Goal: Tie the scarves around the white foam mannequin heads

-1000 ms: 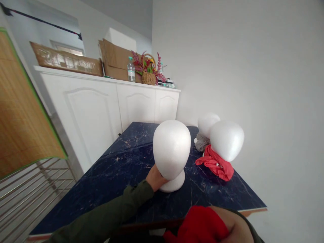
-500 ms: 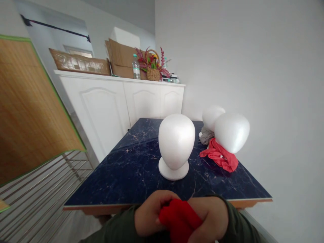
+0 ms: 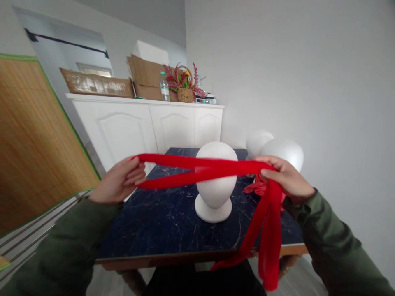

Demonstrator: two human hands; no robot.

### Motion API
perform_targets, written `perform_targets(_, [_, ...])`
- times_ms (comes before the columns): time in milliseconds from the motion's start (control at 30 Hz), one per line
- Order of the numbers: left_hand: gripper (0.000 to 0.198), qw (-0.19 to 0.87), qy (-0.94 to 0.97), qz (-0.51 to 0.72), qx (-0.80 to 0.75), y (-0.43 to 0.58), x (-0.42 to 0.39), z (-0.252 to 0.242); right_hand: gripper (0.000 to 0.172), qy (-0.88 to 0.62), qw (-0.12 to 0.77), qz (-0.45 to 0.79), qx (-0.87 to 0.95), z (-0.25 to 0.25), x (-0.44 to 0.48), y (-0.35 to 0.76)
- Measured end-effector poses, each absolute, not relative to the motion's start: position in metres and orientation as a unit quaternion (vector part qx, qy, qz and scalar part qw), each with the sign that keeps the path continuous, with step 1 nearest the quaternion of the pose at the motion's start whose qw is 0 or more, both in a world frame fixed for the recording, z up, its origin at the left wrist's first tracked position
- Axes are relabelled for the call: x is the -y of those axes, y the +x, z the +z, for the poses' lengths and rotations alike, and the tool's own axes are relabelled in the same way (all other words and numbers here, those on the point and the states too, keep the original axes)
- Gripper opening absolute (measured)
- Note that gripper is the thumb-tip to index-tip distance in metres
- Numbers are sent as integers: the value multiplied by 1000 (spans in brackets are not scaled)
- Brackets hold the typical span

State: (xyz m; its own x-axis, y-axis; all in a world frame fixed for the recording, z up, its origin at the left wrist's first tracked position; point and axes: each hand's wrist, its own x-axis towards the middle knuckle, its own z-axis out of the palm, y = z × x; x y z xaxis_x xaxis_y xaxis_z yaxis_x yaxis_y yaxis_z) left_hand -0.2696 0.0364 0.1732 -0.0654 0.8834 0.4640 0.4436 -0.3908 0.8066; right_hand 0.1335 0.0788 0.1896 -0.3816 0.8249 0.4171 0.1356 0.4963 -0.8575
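Note:
A long red cloth strip [image 3: 216,168] is stretched level between my two hands, in front of a white foam head [image 3: 216,193] standing upright on the table. My left hand [image 3: 121,179] grips its looped end, fingers closed. At the other side my right hand [image 3: 285,174] pinches the strip, and two loose tails hang from it below the table edge. The strip hides the upper middle of the foam head; whether it touches the foam I cannot tell, though it looks nearer to me.
The dark blue marbled table [image 3: 160,218] lies before me. At its right are two more white foam heads [image 3: 288,152] and a crumpled coral-red cloth [image 3: 256,188]. White cabinets [image 3: 123,127] behind carry boxes, a bottle [image 3: 164,88] and a flower basket [image 3: 185,94]. A metal rack [image 3: 33,234] stands left.
My hands have risen from the near table edge and moved far apart. The red cloth, bunched between them before, is now drawn out straight with its tails hanging down.

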Motion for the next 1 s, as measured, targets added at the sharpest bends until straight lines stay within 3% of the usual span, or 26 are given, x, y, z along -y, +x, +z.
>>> perform_targets(67, [32,72,646,550,-524,-255,-79,205,38,-339,530,290,721,208,-119,113])
perform_targets(133, [28,-47,652,528,-542,-243,-119,226,32,-379,549,173,725,217,-162,96])
perform_targets(267, [23,-82,688,448,-565,-228,-176,225,28,-532,437,24,725,200,-223,85])
perform_targets(467, [22,163,678,335,-634,-211,-188,149,14,-598,309,121,730,109,-224,91])
perform_targets(633, [29,334,661,273,-614,-197,-133,82,12,-583,283,219,729,42,-176,98])
perform_targets(800, [28,641,563,360,-377,-176,-71,38,12,-539,412,368,635,8,-113,89])
perform_targets(867, [24,671,558,367,-322,-160,-59,31,11,-500,454,381,631,6,-93,78])
perform_targets(1000, [20,627,627,321,-332,-128,-56,33,30,-468,490,383,628,12,-70,55])
